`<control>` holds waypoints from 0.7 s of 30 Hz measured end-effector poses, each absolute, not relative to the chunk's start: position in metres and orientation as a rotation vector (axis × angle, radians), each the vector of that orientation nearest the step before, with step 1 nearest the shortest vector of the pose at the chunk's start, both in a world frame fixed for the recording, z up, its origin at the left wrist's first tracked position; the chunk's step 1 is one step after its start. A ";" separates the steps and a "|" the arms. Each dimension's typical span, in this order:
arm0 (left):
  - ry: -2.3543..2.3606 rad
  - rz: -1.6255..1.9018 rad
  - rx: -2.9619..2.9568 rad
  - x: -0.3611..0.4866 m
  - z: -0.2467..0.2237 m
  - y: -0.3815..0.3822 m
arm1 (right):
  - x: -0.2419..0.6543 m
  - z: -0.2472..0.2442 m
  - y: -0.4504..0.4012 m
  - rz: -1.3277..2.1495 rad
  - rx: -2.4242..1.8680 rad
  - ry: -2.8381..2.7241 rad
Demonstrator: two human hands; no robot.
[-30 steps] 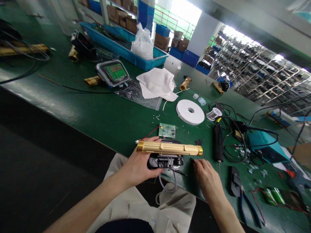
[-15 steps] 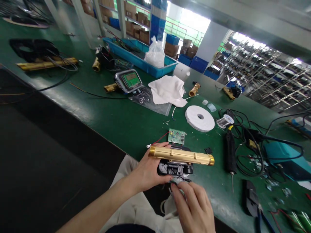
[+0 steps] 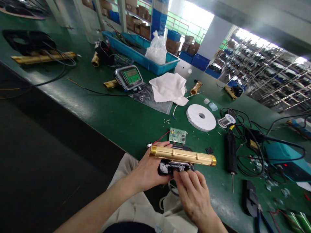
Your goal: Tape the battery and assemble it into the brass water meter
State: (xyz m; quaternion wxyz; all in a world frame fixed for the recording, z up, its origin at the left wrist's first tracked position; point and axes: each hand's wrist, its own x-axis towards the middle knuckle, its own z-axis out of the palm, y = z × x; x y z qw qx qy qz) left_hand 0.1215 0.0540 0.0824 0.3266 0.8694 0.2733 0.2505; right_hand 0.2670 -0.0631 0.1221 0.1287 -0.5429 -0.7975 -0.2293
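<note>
Housing (image 3: 166, 167) clamped in left hand (image 3: 151, 169), right hand (image 3: 193, 191) at its near side, grip unclear.

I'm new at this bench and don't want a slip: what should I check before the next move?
1. Left hand gripping the black housing: ok.
2. Right hand at the housing's near side: ok.
3. What the right fingertips hold: cannot tell; hidden.
4. Brass pipe lying across the housing: ok.
5. Black tool clear of both hands: ok.
6. Bench free of loose bits: not ok; white bits lie beyond the pipe.
</note>
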 end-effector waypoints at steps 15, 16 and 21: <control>0.721 0.625 2.284 0.121 0.086 0.055 | 0.278 0.100 -0.070 -0.469 -1.654 -2.225; 0.720 0.622 2.291 0.121 0.086 0.055 | 0.277 0.099 -0.072 -0.462 -1.672 -2.217; 0.704 0.590 2.309 0.122 0.087 0.059 | 0.269 0.105 -0.072 -0.433 -1.767 -2.170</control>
